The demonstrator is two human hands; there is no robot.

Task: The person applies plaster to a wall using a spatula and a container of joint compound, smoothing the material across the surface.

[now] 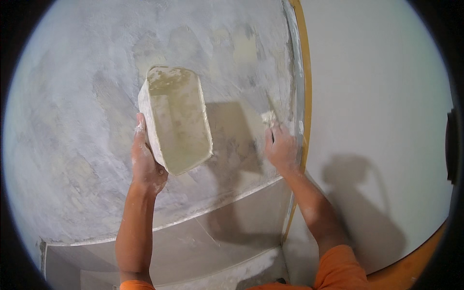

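Note:
My left hand point(147, 164) grips a pale, putty-smeared rectangular tub point(179, 121) from its left side and underneath, with the open top facing me and a thin layer of creamy material inside. My right hand point(280, 150) holds a putty knife point(268, 116) by its handle, fingers wrapped round it. Whitish putty covers the knife near my fingertips, and its blade is up against the mottled plaster surface point(87, 96), close to the right edge of that surface. White residue coats my left fingers.
A yellow strip point(304, 58) borders the plastered area on the right, beside a smooth off-white panel point(382, 87) carrying my shadow. Below the plastered area are a curved pale edge and a greyer recessed surface point(183, 246). A dark object point(452, 145) sits at the far right rim.

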